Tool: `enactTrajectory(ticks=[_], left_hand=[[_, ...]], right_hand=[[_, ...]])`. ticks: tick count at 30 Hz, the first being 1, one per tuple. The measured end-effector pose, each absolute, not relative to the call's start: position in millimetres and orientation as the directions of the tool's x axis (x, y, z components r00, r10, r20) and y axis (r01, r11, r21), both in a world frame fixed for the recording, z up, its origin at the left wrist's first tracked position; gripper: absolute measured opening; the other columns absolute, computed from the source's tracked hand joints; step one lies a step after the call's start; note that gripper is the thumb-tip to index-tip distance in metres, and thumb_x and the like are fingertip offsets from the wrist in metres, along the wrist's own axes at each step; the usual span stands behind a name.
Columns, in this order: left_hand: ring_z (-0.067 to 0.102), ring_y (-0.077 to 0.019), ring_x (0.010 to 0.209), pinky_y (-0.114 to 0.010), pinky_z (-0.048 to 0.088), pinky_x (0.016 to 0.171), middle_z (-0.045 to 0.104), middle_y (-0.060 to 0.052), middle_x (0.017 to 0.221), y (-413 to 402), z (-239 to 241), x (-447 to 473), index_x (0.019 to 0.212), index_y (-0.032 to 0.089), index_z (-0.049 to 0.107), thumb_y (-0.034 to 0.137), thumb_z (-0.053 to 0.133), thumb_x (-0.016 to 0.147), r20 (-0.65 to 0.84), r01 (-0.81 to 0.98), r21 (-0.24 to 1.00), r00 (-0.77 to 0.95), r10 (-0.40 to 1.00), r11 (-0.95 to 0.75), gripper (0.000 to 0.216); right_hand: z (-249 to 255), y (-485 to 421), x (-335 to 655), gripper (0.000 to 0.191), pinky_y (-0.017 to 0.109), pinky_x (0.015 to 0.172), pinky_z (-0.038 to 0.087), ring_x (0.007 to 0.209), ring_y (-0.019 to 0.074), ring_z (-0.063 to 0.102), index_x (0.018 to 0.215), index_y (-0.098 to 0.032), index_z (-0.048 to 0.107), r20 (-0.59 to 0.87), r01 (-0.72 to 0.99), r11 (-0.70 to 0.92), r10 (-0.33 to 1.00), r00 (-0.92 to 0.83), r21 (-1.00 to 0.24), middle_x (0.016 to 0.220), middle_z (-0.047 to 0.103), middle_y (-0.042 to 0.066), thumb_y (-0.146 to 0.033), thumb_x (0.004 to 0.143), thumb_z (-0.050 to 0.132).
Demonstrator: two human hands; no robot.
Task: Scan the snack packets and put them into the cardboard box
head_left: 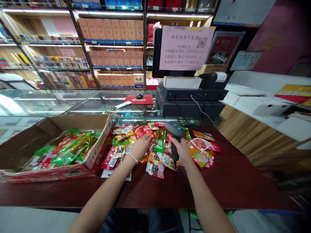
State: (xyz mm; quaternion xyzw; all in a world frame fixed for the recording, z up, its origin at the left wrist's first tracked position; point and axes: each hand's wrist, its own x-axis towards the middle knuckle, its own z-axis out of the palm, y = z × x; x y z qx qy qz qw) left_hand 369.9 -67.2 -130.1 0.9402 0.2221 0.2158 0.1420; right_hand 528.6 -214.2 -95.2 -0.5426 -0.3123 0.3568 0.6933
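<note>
My right hand (179, 149) is wrapped round the handle of a grey barcode scanner (175, 130), whose head points down at the pile. My left hand (141, 145) rests with curled fingers on a heap of small snack packets (155, 152) spread over the dark red counter (230, 181). The fingertips touch a red packet (145, 131); whether they grip it is unclear. A thin band circles my left wrist.
An open cardboard box (97, 152) with several green and red packets stands at the left. Behind the pile are a glass display case (73, 103), a mouse on a red pad (139, 96), a till with monitor and pink notice (186, 48), and a receipt printer (213, 79). Shelves of cartons line the back.
</note>
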Motion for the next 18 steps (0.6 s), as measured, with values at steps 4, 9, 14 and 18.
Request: enactTrajectory(ticks=[4,9,14,18], left_hand=[[0.055,-0.0264,0.124,-0.041,0.046,0.103,0.058,-0.015,0.133,-69,-134,352,0.13,0.021,0.057,0.012,0.05,0.09,0.32,0.365,0.286,0.835,0.447,-0.886,0.042],[0.053,-0.0255,0.115,-0.04,0.049,0.096,0.058,-0.013,0.125,-74,-128,344,0.14,0.027,0.05,0.008,0.048,0.087,0.311,0.382,0.146,0.858,0.409,-0.912,0.056],[0.055,-0.0268,0.106,-0.042,0.049,0.092,0.062,-0.011,0.114,-73,-125,344,0.133,0.03,0.059,0.012,0.051,0.088,0.354,0.366,0.112,0.854,0.381,-0.924,0.048],[0.059,-0.024,0.105,-0.038,0.048,0.095,0.067,-0.008,0.115,-69,-127,338,0.122,0.028,0.067,0.012,0.052,0.088,0.524,0.276,0.4,0.714,0.465,-0.874,0.04]], right_hand=[[-101,-211,526,0.039,0.021,0.037,0.041,0.035,0.0094,0.049,0.059,-0.019,0.058,0.046,-0.144,0.143,0.846,0.531,-0.979,0.045,0.055,-0.002,-0.05,0.078,0.072],[-104,-208,522,0.041,0.02,0.037,0.04,0.034,0.0096,0.049,0.058,-0.019,0.056,0.044,-0.099,0.112,0.85,0.525,-0.989,0.042,0.054,-0.002,-0.051,0.078,0.07],[-105,-207,519,0.04,0.021,0.038,0.041,0.035,0.0095,0.048,0.059,-0.019,0.056,0.055,-0.067,0.106,0.845,0.532,-0.992,0.045,0.054,-0.003,-0.051,0.078,0.07],[-103,-207,517,0.038,0.02,0.037,0.04,0.035,0.0094,0.049,0.062,-0.019,0.057,0.034,-0.113,0.114,0.838,0.545,-0.987,0.047,0.054,-0.004,-0.05,0.076,0.073]])
